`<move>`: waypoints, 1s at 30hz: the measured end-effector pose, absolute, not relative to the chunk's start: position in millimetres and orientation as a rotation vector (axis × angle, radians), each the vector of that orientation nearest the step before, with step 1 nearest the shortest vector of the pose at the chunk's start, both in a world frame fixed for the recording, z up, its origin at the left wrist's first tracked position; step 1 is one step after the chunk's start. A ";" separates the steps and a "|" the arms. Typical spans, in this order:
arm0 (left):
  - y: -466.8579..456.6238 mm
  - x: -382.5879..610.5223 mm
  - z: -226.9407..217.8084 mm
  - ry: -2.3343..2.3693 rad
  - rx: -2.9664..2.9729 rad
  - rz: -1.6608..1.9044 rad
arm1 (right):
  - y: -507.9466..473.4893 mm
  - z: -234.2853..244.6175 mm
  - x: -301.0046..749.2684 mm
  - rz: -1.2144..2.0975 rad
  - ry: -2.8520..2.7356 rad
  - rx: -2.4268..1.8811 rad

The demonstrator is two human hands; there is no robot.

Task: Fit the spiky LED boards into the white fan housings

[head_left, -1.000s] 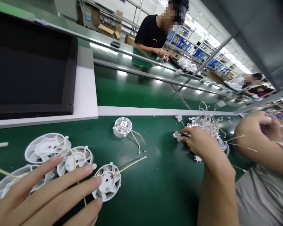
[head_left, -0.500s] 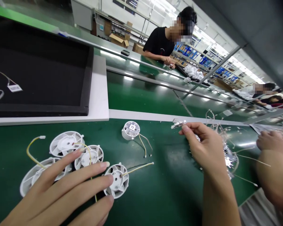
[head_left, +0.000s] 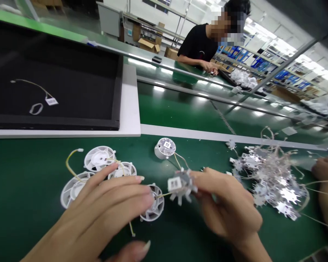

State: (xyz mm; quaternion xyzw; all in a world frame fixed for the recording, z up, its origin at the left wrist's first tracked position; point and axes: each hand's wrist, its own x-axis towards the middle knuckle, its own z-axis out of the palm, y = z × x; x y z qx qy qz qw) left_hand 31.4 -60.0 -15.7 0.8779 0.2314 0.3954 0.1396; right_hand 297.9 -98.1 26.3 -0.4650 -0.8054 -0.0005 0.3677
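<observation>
Right hand (head_left: pixel 229 205) — grip clamped on 1 silvery toothed piece (head_left: pixel 182 185); left hand (head_left: pixel 104 213) — grip apart, over white fans (head_left: pixel 98 159).

Factory assembly floor: green workbench (head_left: pixel 30 156), heaped metal parts (head_left: pixel 276 178), racks (head_left: pixel 242 54) (co-worker (head_left: pixel 196 45) opposite).

Fans (head_left: pixel 98 158) left, plate pile (head_left: pixel 272 174) right, tray (head_left: pixel 79 72) behind.

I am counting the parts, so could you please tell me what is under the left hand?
Parts of four white round housings show around the left hand, and one yellow cable end near its thumb. Whatever the hand covers cannot be seen.
</observation>
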 end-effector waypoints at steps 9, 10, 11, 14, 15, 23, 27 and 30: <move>-69.6 39.3 2.0 0.733 2.361 1.094 | -116.1 37.8 260.5 -0.036 -2.257 -1.082; -69.8 40.3 3.1 0.737 2.334 1.101 | -115.7 38.3 260.2 -0.023 -2.275 -1.078; -69.6 40.8 3.6 0.744 2.320 1.110 | -115.0 38.0 260.8 0.006 -2.300 -1.073; -68.4 39.7 2.6 0.783 2.331 1.139 | -111.7 32.7 265.3 0.128 -2.316 -1.039; -68.1 38.8 2.0 0.803 2.337 1.133 | -110.7 29.9 267.1 0.167 -2.296 -1.027; -68.9 35.6 5.5 0.930 2.325 1.031 | -105.4 23.0 275.2 0.316 -2.211 -1.105; -69.2 36.5 4.9 0.922 2.339 1.031 | -100.8 31.7 272.1 0.401 -2.154 -1.146; -69.3 36.3 2.6 0.903 2.392 1.026 | -98.1 38.6 271.2 0.318 -2.191 -1.145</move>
